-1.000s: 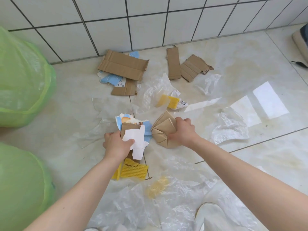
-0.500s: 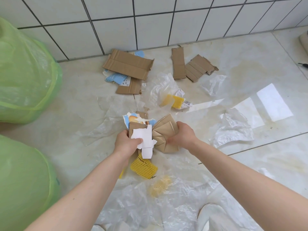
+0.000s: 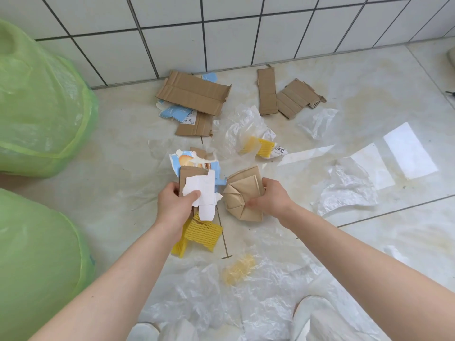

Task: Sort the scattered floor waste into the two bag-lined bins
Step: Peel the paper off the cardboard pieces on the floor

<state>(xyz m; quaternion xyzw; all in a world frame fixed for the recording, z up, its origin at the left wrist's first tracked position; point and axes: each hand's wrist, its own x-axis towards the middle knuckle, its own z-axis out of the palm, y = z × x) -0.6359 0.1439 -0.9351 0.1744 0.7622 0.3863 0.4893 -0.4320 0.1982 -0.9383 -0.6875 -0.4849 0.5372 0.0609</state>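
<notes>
**Both hands full of paper scraps above the littered floor**

Glossy pale floor tiles [image 3: 369, 77] meet a white tiled wall [image 3: 221, 33], with waste strewn between them. At the centre, the right hand [image 3: 272, 196] has its grip clenched round a crumpled brown paper wad [image 3: 242, 193], fingers over its far edge and thumb on its near side. Just left of the wad, the left hand [image 3: 174, 205] grips a stack of torn card pieces [image 3: 197, 183]: white card in front under the thumb, brown cardboard behind it, blue printed paper at the back. Stack and wad nearly touch.

Below the stack lies yellow foam netting [image 3: 202, 232]. Beyond the wad, toward the wall, sit a clear plastic bag [image 3: 242, 126] holding more yellow netting, a large cardboard sheet [image 3: 194, 92] and two smaller cardboard pieces [image 3: 285, 97]. Right of the wad lies crumpled clear film [image 3: 347, 188]; more film [image 3: 236, 303] spreads nearest the camera. Far left of the wad stand two green-bagged bins [image 3: 41, 107], one behind the other.
</notes>
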